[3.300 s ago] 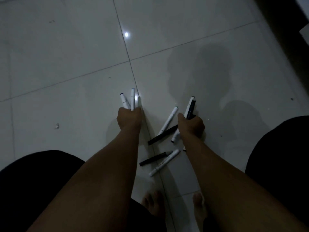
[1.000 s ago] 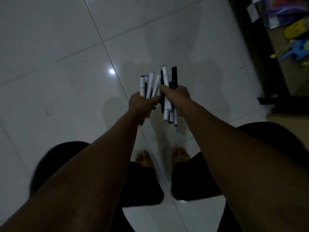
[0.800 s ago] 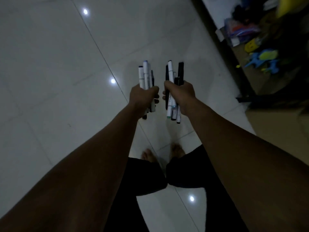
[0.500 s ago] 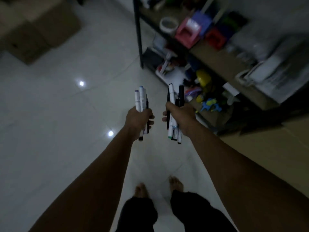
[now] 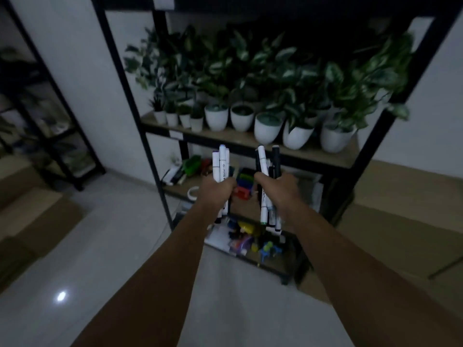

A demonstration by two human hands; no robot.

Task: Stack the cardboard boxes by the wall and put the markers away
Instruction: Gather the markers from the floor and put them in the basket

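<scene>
My left hand grips a bundle of white markers held upright, their caps above my fist. My right hand grips a second bundle of white and black markers, with ends sticking out above and below the fist. Both hands are held out at about the same height, a little apart, in front of a black metal shelf unit. Cardboard boxes lie on the floor at the left, blurred and dim.
The shelf's upper board carries a row of white pots with leafy plants. The lower boards hold small coloured items, tape and toys. A second black rack stands at the left. More cardboard lies on the floor at the right.
I rose from the floor with the markers gathered into both fists. The view swung up from the tiles to the plant shelf, which is now directly ahead and closer.
</scene>
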